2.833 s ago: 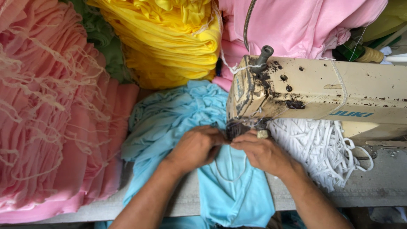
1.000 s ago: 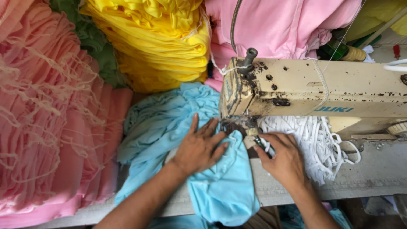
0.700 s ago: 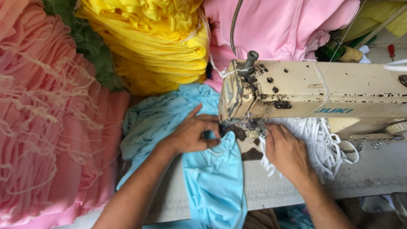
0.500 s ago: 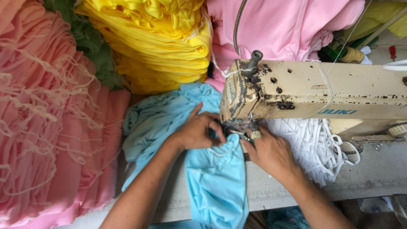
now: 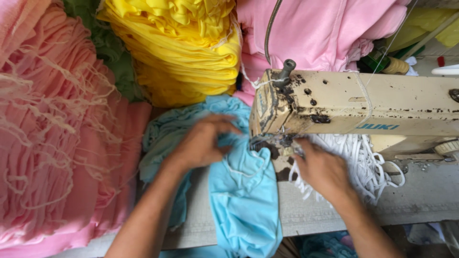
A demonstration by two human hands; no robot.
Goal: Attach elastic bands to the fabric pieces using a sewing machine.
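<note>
Left hand [image 5: 201, 143] presses the blue cloth [image 5: 244, 196], fingers loosely curled; right hand [image 5: 322, 169] seems to pinch it beside the sewing machine [image 5: 363, 110], fabric piles crowding the table edge [image 5: 420, 210].

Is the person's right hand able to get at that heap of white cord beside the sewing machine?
Probably yes. The right hand lies right beside the white cord, apparently over its edge, and nothing sits between them; the sewing machine covers only the cord's far part.

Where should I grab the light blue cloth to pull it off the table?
Probably by the loose end of the light blue cloth hanging over the table front edge, coming from the near side. Its far end sits under the sewing machine head, between both hands.
</note>
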